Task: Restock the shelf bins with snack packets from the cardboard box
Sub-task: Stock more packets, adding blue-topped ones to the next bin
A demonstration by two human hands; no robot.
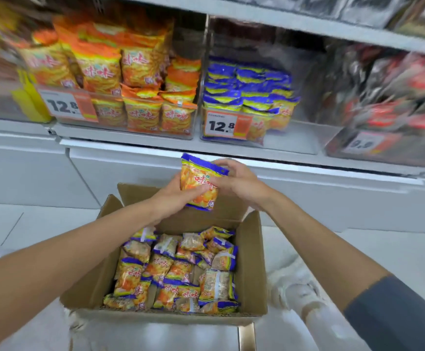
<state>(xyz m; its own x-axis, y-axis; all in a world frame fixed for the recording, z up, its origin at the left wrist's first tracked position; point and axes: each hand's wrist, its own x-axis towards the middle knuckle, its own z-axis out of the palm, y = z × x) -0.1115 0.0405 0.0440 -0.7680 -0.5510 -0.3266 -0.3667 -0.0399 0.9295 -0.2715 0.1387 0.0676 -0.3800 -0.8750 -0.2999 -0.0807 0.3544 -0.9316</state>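
1 box (251, 262), 1 pkt (192, 177) held, 2 grips (177, 197) (238, 182), 3 price tags (67, 105) (225, 125) (363, 143).

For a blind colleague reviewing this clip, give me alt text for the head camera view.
The left hand and right hand hold one blue-edged snack packet above an open cardboard box of similar packets. Behind, the blue-packet bin stands beside the orange-packet bin, both priced 12.8.

Left hand (176, 196), right hand (241, 183), fingers (197, 191) curled.
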